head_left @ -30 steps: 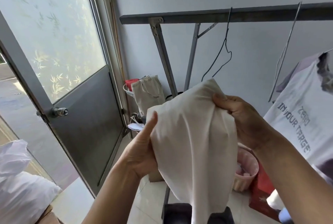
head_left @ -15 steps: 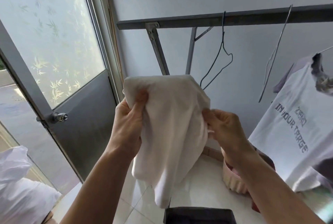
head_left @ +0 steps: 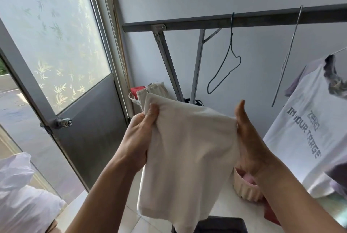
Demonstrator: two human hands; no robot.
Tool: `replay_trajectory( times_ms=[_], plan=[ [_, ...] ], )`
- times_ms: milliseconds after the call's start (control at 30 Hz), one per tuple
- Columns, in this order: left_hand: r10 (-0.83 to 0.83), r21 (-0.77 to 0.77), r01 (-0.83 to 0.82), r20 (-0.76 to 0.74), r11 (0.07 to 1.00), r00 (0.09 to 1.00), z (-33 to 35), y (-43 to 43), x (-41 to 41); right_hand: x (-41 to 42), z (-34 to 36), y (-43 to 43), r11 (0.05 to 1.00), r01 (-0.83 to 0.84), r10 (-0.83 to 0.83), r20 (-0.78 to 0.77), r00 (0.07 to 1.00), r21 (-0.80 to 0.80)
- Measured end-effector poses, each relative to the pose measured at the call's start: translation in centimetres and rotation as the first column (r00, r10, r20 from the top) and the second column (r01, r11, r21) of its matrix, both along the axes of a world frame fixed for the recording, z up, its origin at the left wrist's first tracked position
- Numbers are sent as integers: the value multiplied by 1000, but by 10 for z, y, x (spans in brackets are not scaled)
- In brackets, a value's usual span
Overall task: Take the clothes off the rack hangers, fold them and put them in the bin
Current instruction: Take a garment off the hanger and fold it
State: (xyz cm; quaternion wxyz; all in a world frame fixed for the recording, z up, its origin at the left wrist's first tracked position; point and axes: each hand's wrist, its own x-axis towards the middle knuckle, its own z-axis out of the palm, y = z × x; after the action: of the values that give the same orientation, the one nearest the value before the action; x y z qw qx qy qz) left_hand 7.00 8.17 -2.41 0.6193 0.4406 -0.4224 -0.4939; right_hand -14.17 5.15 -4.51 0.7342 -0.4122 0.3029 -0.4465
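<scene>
Lower and wider than before, we stretch the cream garment (head_left: 187, 148): our left hand (head_left: 139, 137) pinches one top corner, our right hand (head_left: 249, 142) the other. The pink bin (head_left: 244, 188) holds something pink.

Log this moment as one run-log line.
stage: folding | left hand: grips cream garment corner | right hand: holds opposite edge | printed T-shirt: hangs on rack

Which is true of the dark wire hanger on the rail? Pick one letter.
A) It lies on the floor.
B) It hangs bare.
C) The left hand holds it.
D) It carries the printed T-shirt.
B: the dark wire hanger hangs bare from the rail; the printed T-shirt hangs farther right, and the left hand and right hand hold the cream garment.
</scene>
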Motion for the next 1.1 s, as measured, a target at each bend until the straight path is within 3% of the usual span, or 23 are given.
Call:
replay_trajectory(
  times_ms=[100, 233, 367, 433, 533, 667, 800, 900, 1100],
  plan=[
    [-80, 26, 80, 1, 996, 997, -4, 1, 0, 1, -1, -2, 995, -66, 66, 6, 998, 75],
    [-112, 94, 107, 52, 990, 992, -12, -5, 9, 1, 1, -3, 993, 29, -18, -94, 995, 113],
    [143, 66, -172, 314, 983, 939, -35, -18, 14, 7, 8, -1, 975, 175, -150, -174, 973, 136],
    [271, 33, -297, 322, 954, 907, -45, -15, 10, 9, 10, 0, 967, 219, -192, -192, 962, 129],
    [268, 17, -284, 279, 959, 922, -59, -3, 0, 11, 9, 1, 962, 260, -237, -210, 948, 87],
    [69, 195, -78, 55, 978, 996, -69, 10, -21, 17, 9, 5, 968, 244, -234, -155, 960, 53],
    [-20, 366, 112, -247, 924, 969, -77, 8, -34, 28, 8, 15, 982, 132, -129, -26, 991, 132],
    [-46, 295, 206, -471, 933, 881, -79, 4, -33, 35, -1, 21, 972, 51, -80, 120, 990, 231],
    [-168, 93, 333, -720, 938, 674, -82, 6, -31, 40, -22, 29, 941, -25, -85, 310, 947, 337]
  ],
)
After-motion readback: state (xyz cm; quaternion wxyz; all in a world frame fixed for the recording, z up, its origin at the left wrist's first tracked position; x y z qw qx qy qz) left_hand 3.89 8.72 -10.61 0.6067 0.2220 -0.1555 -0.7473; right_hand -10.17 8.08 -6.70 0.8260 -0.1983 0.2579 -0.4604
